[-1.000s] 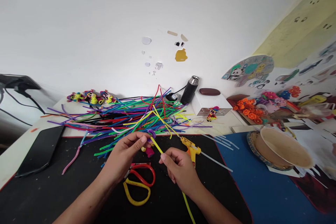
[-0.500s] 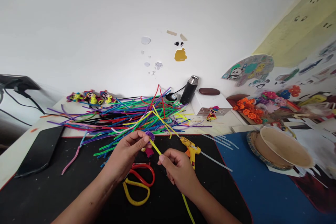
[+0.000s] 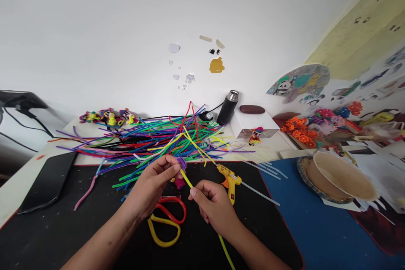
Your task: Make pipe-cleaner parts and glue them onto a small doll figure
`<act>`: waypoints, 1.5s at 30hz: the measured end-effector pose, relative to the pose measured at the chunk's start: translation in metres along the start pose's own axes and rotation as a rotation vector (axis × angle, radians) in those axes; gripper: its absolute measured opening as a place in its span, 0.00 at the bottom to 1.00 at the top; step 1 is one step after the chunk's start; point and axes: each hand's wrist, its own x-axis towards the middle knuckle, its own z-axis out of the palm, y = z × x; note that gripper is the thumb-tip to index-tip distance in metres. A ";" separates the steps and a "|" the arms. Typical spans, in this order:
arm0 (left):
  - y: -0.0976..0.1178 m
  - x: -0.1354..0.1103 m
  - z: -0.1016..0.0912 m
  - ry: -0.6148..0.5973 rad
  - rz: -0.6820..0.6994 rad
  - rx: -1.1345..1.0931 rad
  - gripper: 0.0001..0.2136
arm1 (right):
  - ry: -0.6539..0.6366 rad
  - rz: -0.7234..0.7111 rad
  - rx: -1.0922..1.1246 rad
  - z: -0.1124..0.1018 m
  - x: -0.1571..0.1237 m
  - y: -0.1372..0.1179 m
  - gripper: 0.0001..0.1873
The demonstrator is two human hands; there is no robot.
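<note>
Over the black mat, my left hand pinches a purple coiled pipe cleaner piece together with one end of a yellow pipe cleaner. My right hand is closed on the yellow pipe cleaner a short way along. Its loose tail runs out below that hand toward the bottom edge. A small magenta and yellow figure shows partly behind my left fingertips. Below the hands lie scissors with one red and one yellow handle. A yellow glue gun rests just right of my right hand.
A heap of coloured pipe cleaners spreads behind the black mat. A phone lies at left. Several finished figures, a black thermos and a white box line the wall. Right are glue sticks and a bowl.
Very little differs. My right hand has shifted slightly left along with the yellow pipe cleaner, and the whole view has moved a touch. Both hands keep their grip.
</note>
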 end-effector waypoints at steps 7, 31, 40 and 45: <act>-0.001 0.001 -0.002 0.049 -0.026 -0.029 0.20 | -0.007 -0.018 0.002 -0.001 0.000 0.004 0.29; 0.005 -0.004 -0.008 -0.059 -0.060 0.115 0.15 | -0.052 -0.062 0.055 -0.004 0.006 0.005 0.23; 0.006 -0.008 -0.011 -0.164 -0.182 0.055 0.13 | -0.038 -0.080 0.002 -0.009 0.007 0.010 0.22; 0.008 -0.012 -0.009 -0.197 -0.302 0.034 0.14 | -0.065 -0.105 -0.038 -0.010 0.008 0.014 0.20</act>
